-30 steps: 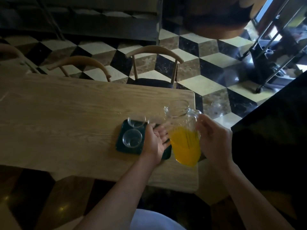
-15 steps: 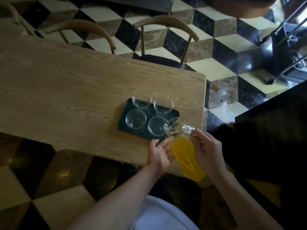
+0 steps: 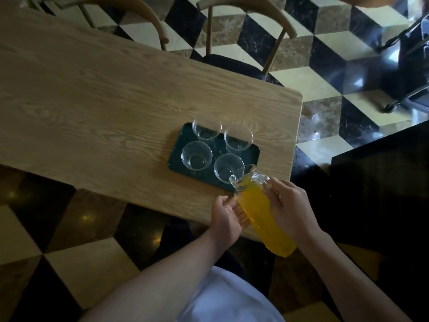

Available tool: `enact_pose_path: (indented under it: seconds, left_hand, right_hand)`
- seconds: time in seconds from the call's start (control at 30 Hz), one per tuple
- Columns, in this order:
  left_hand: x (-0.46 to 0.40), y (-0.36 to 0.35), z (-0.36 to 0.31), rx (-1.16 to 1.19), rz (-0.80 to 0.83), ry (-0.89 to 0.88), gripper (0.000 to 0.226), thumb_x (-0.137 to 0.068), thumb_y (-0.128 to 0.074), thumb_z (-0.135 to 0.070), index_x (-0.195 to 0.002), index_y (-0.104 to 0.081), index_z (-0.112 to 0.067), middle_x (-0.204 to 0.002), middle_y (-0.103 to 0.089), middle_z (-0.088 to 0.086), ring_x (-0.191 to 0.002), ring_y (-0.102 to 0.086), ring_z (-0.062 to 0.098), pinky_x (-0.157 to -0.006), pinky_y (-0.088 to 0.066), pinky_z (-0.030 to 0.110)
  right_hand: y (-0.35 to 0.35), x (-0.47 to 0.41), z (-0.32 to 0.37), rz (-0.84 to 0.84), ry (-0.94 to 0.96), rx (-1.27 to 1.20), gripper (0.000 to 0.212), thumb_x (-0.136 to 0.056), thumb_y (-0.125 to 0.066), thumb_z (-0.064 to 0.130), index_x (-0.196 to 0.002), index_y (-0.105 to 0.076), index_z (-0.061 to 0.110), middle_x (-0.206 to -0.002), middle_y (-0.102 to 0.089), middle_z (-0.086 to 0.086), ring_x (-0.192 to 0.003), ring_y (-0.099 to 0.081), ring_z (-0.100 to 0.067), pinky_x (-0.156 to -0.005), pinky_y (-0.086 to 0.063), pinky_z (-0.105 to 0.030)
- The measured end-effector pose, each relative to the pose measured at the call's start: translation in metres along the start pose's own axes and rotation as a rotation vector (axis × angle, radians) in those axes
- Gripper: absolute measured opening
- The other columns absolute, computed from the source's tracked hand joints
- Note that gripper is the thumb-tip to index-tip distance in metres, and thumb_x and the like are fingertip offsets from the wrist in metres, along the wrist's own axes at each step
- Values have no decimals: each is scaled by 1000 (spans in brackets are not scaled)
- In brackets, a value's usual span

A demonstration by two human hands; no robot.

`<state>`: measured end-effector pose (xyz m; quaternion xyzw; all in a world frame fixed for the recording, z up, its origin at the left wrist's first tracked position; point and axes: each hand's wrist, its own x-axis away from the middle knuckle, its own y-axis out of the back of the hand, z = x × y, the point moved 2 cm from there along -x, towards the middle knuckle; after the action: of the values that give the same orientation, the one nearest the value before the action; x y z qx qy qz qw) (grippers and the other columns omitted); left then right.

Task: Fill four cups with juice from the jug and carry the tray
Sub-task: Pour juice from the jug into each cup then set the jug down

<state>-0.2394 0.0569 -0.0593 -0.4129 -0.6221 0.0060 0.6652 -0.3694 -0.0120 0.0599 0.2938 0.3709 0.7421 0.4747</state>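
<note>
A dark green tray (image 3: 251, 151) lies near the right end of the wooden table (image 3: 104, 96) and carries several clear glass cups, all empty. The glass jug (image 3: 264, 214) of orange juice is tilted, its spout right over the rim of the near right cup (image 3: 227, 168). No juice shows in that cup. My right hand (image 3: 290, 210) grips the jug at its handle side. My left hand (image 3: 226, 216) supports the jug's body from the left with fingers under it. The other cups are the near left one (image 3: 196, 155), far left (image 3: 206, 127) and far right (image 3: 238, 138).
Two wooden chairs (image 3: 246, 10) stand at the table's far side. The floor is a black, cream and brown cube-pattern tile. A dark counter (image 3: 383, 177) rises at the right, beside the table's end. A black metal stand (image 3: 408, 66) stands at the far right.
The jug has tipped from upright to steeply tilted and come down toward the near right cup. My left hand moved off the tray to the jug's side. My head now looks more steeply down.
</note>
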Motion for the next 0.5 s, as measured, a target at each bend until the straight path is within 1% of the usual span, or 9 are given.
enact_pose_path:
  seconds: [0.1,0.17,0.27,0.33,0.4,0.5]
  left_hand:
    - [-3,1,2,14,-2,5,60,-94,-33,-48,-130,-64,-11,-122,-71,22,-119,-63,37,-97,-49,50]
    - [-5,2,2,25,3,5,59,-93,-34,-48,-126,-68,-12,-121,-72,22,-115,-65,36,-92,-51,49]
    - [-9,5,4,14,14,4,60,-90,-34,-49,-113,-77,-14,-120,-72,21,-110,-67,35,-89,-53,48]
    - [-11,6,7,11,25,14,59,-88,-35,-49,-108,-80,-16,-117,-73,20,-107,-68,34,-88,-54,47]
    - [-13,6,8,18,34,18,58,-86,-36,-49,-106,-80,-16,-114,-74,19,-105,-69,34,-86,-56,46]
    - [-14,5,10,48,60,20,58,-86,-37,-47,-107,-80,-15,-116,-74,20,-101,-73,33,-85,-57,47]
  right_hand:
    - [2,-4,3,21,3,12,12,-100,-56,21,-101,-67,15,-94,-66,3,-81,-64,-16,-67,-56,-40]
    - [2,-6,5,39,3,8,13,-100,-55,21,-98,-66,14,-92,-66,2,-78,-63,-18,-66,-55,-40]
    - [4,-9,9,55,1,19,13,-100,-55,20,-89,-60,15,-85,-62,2,-71,-59,-20,-62,-53,-40]
    - [5,-11,11,63,-6,28,16,-99,-55,20,-84,-57,17,-81,-59,2,-67,-57,-21,-59,-51,-39]
    - [6,-12,13,71,-12,40,17,-99,-55,20,-83,-57,17,-79,-59,2,-66,-56,-20,-58,-50,-37]
    - [9,-13,16,83,-12,52,16,-99,-54,19,-84,-58,18,-79,-60,2,-66,-56,-20,-58,-50,-36]
